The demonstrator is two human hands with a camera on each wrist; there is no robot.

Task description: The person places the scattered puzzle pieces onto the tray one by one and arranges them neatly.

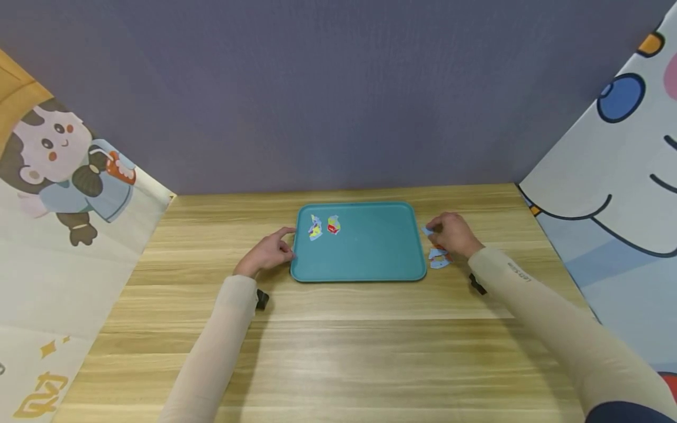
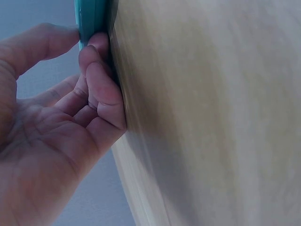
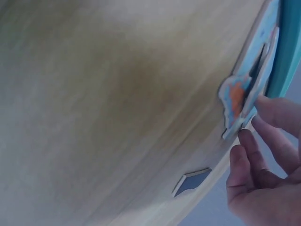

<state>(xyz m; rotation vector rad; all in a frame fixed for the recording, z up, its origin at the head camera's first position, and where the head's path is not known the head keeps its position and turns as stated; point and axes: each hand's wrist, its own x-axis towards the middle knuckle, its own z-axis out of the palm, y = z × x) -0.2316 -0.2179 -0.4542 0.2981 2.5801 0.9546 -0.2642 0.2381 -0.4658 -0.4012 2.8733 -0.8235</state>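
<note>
My left hand point(image 1: 271, 249) is at the left edge of a teal tray point(image 1: 365, 249), thumb at the rim and the other fingers curled against its side. In the left wrist view this hand point(image 2: 56, 108) holds the tray edge point(image 2: 91, 19). Just right of the tray, my right hand point(image 1: 453, 234) pinches a light blue puzzle piece point(image 1: 426, 231). That piece point(image 3: 263, 70) is tilted up in the right wrist view, with another blue-and-orange piece point(image 3: 235, 96) lying under it. Light blue pieces point(image 1: 439, 258) lie on the table below the right hand.
Joined colourful puzzle pieces point(image 1: 315, 228) and a smaller yellow-and-red cluster point(image 1: 333, 224) lie in the tray's upper left. A dark-faced piece point(image 3: 192, 181) lies apart on the wooden table point(image 1: 365, 346). A grey partition point(image 1: 344, 100) stands behind the table.
</note>
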